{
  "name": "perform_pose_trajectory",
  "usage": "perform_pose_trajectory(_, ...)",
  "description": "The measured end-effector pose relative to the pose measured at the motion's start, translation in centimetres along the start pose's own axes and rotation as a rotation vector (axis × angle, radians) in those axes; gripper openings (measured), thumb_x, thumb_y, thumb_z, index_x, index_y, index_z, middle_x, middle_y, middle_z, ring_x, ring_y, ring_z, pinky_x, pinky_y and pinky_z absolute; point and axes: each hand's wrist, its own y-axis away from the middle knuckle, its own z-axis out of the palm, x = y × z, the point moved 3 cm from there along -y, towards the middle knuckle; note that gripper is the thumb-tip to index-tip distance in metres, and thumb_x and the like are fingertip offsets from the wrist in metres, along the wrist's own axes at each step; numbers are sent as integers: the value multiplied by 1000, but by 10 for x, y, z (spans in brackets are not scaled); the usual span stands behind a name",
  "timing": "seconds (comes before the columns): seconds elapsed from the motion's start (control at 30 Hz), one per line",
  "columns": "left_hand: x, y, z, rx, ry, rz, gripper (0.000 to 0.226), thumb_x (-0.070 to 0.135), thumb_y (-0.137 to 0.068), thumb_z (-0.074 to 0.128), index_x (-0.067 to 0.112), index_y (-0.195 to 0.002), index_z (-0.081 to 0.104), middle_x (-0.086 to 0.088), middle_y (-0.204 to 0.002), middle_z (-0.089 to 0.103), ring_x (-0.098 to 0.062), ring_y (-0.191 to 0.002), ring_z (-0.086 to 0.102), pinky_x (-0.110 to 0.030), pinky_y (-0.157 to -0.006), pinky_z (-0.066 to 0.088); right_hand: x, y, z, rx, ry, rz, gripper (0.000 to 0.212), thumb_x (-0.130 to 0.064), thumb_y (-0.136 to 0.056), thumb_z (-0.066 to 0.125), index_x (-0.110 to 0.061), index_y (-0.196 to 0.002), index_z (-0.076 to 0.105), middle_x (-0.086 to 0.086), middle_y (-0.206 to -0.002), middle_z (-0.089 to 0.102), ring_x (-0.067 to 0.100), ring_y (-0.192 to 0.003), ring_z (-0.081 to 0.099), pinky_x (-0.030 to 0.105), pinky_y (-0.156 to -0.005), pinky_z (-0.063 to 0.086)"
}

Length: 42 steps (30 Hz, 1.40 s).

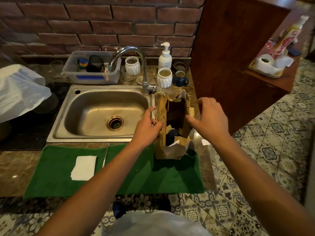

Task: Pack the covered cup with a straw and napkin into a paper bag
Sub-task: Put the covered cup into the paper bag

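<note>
A brown paper bag (172, 150) stands upright on the green mat (119, 171) right of the sink, its top open. Inside it I see the dark lid of the covered cup (173, 135) low down, with a white scrap beside it. My left hand (148, 126) pinches the bag's left edge and its twine handle. My right hand (210, 118) hovers by the bag's right side with fingers spread and relaxed, holding nothing. A folded white napkin (84, 167) lies on the mat's left part. A thin metal straw (105, 155) lies between napkin and bag.
The steel sink (102, 114) and tap (136, 65) lie behind the mat. White ribbed cups (164, 78), a blue mug (180, 79), a soap pump (165, 57) and a plastic tub (92, 68) line the back. A wooden cabinet (235, 57) stands at right.
</note>
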Motion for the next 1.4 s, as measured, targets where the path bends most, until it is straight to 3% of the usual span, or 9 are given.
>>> perform_pose_trajectory(0.07, 1, 1, 0, -10, 22, -7, 63, 26, -96, 65, 33, -151, 34, -9, -92, 74, -23, -78, 74, -51, -73, 62, -20, 0, -8, 68, -6, -211, 36, -37, -90, 75, -18, -121, 67, 5, -124, 64, 24, -117, 59, 36, -89, 50)
perform_pose_trajectory(0.13, 1, 3, 0, -21, 48, -18, 64, 24, -97, 64, 31, -153, 33, -8, -89, 74, -24, -73, 75, -51, -66, 63, -40, -2, -1, -151, 89, -401, 18, -31, -94, 69, -23, -110, 72, 1, -111, 68, 22, -107, 64, 31, -78, 48)
perform_pose_trajectory(0.23, 0, 3, -1, -50, 92, -54, 63, 19, -99, 62, 31, -152, 32, -9, -90, 73, -23, -67, 75, -46, -57, 63, -55, -9, 23, -566, 378, -459, 25, -35, -94, 71, -25, -116, 72, 2, -106, 71, 24, -96, 66, 33, -68, 45)
perform_pose_trajectory(0.43, -5, 4, -1, -25, 37, -16, 63, 13, -98, 60, 31, -152, 32, -2, -78, 66, -3, -54, 65, -17, -43, 50, -54, -19, 68, -830, 608, -412, 29, -25, -90, 79, -16, -116, 70, 6, -102, 70, 25, -88, 66, 36, -69, 55)
perform_pose_trajectory(0.73, -16, 1, -5, -1, -48, 1, 65, 18, -96, 62, 41, -149, 32, -6, -87, 70, -22, -74, 70, -51, -70, 61, -46, -49, 58, -558, 493, -440, 69, -46, -80, 85, -15, -134, 55, 11, -129, 59, 34, -113, 64, 42, -83, 53)
perform_pose_trajectory(0.87, -14, -1, -4, -6, -59, 8, 65, 18, -96, 62, 40, -150, 32, -7, -86, 69, -20, -69, 69, -46, -65, 61, -49, -51, 48, -330, 526, -518, 40, -28, -89, 76, -14, -123, 61, 11, -120, 62, 33, -106, 64, 43, -74, 54)
perform_pose_trajectory(1.03, -10, 0, 0, -25, -55, 26, 68, 15, -96, 61, 35, -153, 31, 0, -79, 67, -4, -55, 66, -19, -45, 51, -39, -42, 51, -397, 532, -490, 27, -28, -99, 55, -15, -118, 68, 7, -106, 70, 28, -93, 69, 36, -70, 50)
perform_pose_trajectory(1.2, -7, -3, 3, -26, -22, -2, 68, 20, -95, 62, 36, -152, 30, 0, -78, 69, -13, -56, 68, -38, -55, 61, -37, -42, 42, -409, 441, -506, 30, -33, -98, 56, -16, -119, 70, 7, -104, 69, 28, -93, 68, 33, -66, 41)
perform_pose_trajectory(1.4, -5, -5, 4, -9, 6, 9, 64, 35, -95, 63, 36, -151, 32, -1, -79, 71, -21, -65, 72, -54, -66, 61, -36, -36, 9, -252, 222, -559, 26, -29, -96, 64, -17, -116, 74, 6, -106, 73, 29, -101, 67, 42, -91, 48)
